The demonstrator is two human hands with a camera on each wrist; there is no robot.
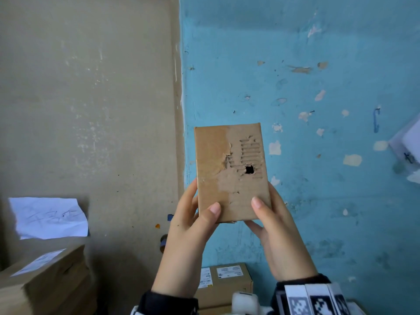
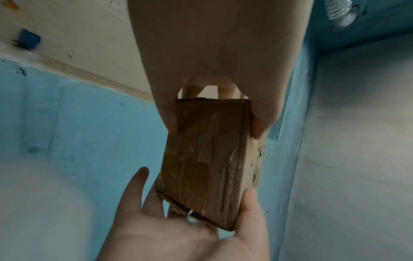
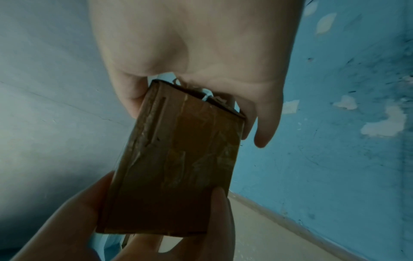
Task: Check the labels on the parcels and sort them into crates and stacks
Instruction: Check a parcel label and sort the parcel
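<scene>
I hold a small flat cardboard parcel upright in front of the blue wall, gripping its lower end with both hands. My left hand has its thumb on the near face and its fingers behind the left edge. My right hand grips the right edge the same way. The near face is torn down to the corrugation and has a small dark hole; I see no label on it. The wrist views show the parcel's far face, covered in wrinkled brown tape.
Large cardboard boxes with a white label are stacked at the lower left. Above them a handwritten paper sheet hangs on the beige wall. Below my hands sits a labelled box. A white object juts in at the right edge.
</scene>
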